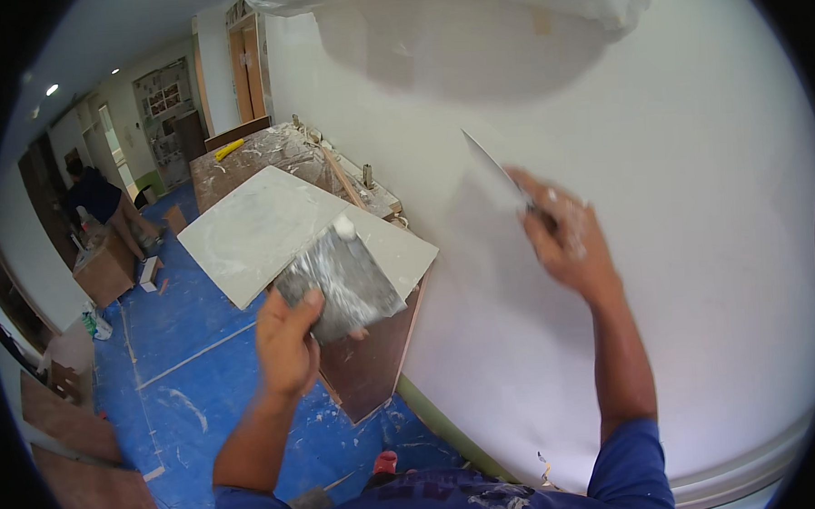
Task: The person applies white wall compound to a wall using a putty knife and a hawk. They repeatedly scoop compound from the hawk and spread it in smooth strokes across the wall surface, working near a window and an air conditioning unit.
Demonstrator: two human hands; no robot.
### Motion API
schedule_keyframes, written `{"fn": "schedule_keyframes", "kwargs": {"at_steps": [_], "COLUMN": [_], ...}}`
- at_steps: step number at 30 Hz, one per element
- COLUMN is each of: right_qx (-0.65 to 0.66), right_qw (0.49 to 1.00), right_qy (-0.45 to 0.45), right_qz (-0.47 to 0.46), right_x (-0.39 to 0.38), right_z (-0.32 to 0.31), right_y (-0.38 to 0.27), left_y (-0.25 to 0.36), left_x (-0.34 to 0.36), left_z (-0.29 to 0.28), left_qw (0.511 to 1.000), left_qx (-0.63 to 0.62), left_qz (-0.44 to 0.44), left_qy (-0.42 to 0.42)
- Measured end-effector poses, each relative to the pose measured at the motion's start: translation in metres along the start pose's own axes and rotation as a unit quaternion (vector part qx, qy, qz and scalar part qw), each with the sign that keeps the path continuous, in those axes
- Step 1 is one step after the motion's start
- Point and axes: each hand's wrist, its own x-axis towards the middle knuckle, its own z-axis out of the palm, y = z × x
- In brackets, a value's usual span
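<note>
My left hand (288,337) grips a wide grey metal plaster hawk or broad knife (345,280) smeared with white filler, held flat over the corner of a white board. My right hand (561,234), dusted with white, holds a thin metal putty knife (493,169) whose blade lies against the white wall (680,243) at about head height. Both forearms come up from the lower edge, with blue sleeves at the bottom.
A white board (252,229) lies on a brown wooden worktable (367,370) against the wall. Blue floor covering (195,382) is spattered white. A person (105,208) bends over a box at far left. Plastic sheeting (469,2) hangs overhead.
</note>
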Motion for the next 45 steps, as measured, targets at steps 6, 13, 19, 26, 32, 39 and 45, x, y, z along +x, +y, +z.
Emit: {"fn": "schedule_keyframes", "kwargs": {"at_steps": [6, 13, 19, 26, 32, 39, 45], "right_qx": [-0.303, -0.445, -0.466, -0.428, -0.349, -0.307, -0.29], "right_qw": [0.909, 0.864, 0.87, 0.816, 0.806, 0.765, 0.818], "right_qy": [0.075, -0.011, -0.041, 0.089, 0.13, 0.164, 0.107], "right_qz": [-0.276, -0.234, -0.154, -0.377, -0.46, -0.541, -0.485], "right_x": [0.14, 0.224, 0.231, 0.239, 0.258, 0.275, 0.265], "right_z": [-0.017, -0.032, -0.019, -0.017, -0.03, -0.021, -0.033], "right_y": [0.004, -0.014, -0.057, -0.026, -0.01, -0.009, -0.01], "left_y": [0.006, 0.003, -0.006, -0.015, -0.015, -0.006, 0.003], "left_x": [0.089, 0.163, 0.203, 0.25, 0.288, 0.355, 0.405], "left_z": [-0.014, -0.023, -0.01, 0.011, 0.038, 0.045, 0.065], "left_qw": [0.999, 0.991, 0.983, 0.972, 0.963, 0.947, 0.939], "left_qx": [0.046, 0.114, 0.172, 0.214, 0.253, 0.277, 0.296], "left_qz": [-0.003, -0.017, -0.006, 0.028, 0.069, 0.156, 0.172], "left_qy": [-0.023, -0.06, -0.067, -0.093, -0.069, -0.053, -0.034]}}
